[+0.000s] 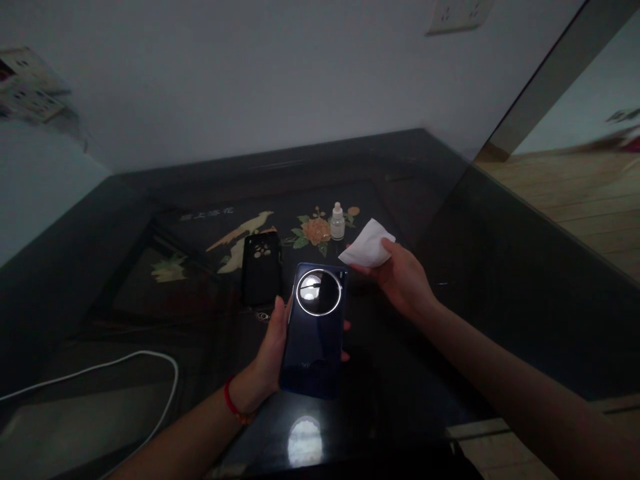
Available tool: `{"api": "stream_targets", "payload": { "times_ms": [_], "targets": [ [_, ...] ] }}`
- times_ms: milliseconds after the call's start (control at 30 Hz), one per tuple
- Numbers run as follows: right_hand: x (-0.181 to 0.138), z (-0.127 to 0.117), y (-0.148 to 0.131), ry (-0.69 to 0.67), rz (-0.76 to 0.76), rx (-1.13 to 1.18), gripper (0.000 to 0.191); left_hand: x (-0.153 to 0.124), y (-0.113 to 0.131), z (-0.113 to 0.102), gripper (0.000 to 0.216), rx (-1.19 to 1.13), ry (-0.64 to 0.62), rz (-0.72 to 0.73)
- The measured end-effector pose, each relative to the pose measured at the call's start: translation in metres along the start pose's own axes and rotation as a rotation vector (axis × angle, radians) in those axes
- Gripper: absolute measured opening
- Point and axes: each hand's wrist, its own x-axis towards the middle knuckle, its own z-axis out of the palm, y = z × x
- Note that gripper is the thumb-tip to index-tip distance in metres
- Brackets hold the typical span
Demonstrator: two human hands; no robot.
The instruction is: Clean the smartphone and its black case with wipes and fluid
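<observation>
A dark blue smartphone [314, 353] is held up over the table, its back with a big round camera ring facing me. My left hand [274, 340] wraps round it, the thumb along the left edge and fingertips showing at the right edge. To the right of the phone, my right hand [400, 273] is closed on a white wipe [369, 243], pinched between thumb and fingers, apart from the phone. Behind the phone to the left lies a black phone case [261, 270]. A small dropper bottle [337, 223] with a white cap stands upright behind the hands.
The glossy dark table [420, 373] has a painted bird and flower pattern. A white cable [145, 353] curves across its left side. By the case lies a small metal trinket [263, 317]. Wall sockets [30, 83] are at the upper left; wooden floor [575, 193] shows at right.
</observation>
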Motion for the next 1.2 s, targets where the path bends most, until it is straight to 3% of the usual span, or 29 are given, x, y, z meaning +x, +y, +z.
{"api": "stream_targets", "payload": {
  "times_ms": [267, 667, 800, 1067, 1200],
  "targets": [
    [0.009, -0.007, 0.006, 0.019, -0.258, -0.280, 0.030, 0.000, 0.001, -0.001, 0.069, -0.031, -0.027, 0.000],
    [0.008, -0.013, 0.004, -0.060, -0.315, -0.624, 0.030, -0.002, -0.001, 0.005, 0.066, -0.022, -0.036, 0.005],
    [0.010, -0.017, 0.004, -0.126, -0.377, -0.757, 0.041, -0.003, -0.002, 0.006, 0.065, -0.021, -0.056, 0.011],
    [0.015, -0.024, 0.009, -0.143, -0.483, -0.977, 0.016, -0.005, -0.006, 0.006, 0.067, 0.006, -0.080, -0.003],
    [0.021, -0.030, 0.010, -0.212, -0.569, -1.059, 0.020, -0.005, -0.006, 0.006, 0.065, 0.018, -0.094, 0.008]
  ]
}}
